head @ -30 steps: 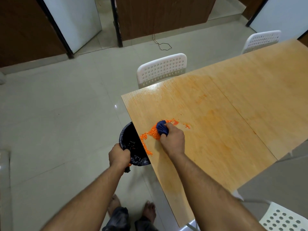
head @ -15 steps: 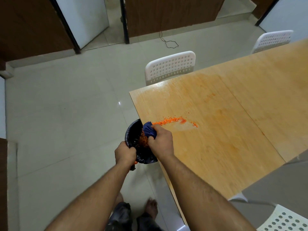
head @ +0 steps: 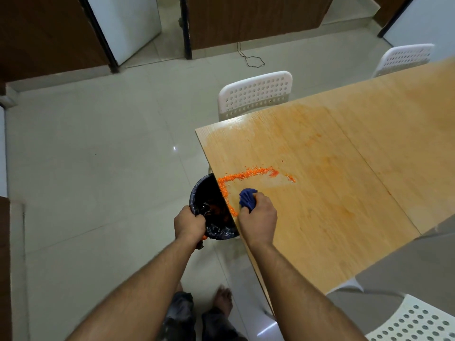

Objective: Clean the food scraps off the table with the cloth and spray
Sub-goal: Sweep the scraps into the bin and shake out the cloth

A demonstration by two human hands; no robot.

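white chair (head: 254, 93) at table (head: 344, 193) far edge, orange scraps (head: 242, 177) near edge, left hand (head: 189, 223) gripping bin (head: 211, 210) rim, right hand (head: 258, 219) clenching blue cloth (head: 247, 198) on tabletop

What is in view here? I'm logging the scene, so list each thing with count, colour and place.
table: one, light wood, right half
food scraps: one trail, orange, by the table's left edge
cloth: one, blue, on the table
bin: one, black-lined, below the table edge
chairs: three, white, around the table
cable: one, dark, far floor
left hand: grips the bin's rim
right hand: holds the cloth
feet: bare, bottom centre
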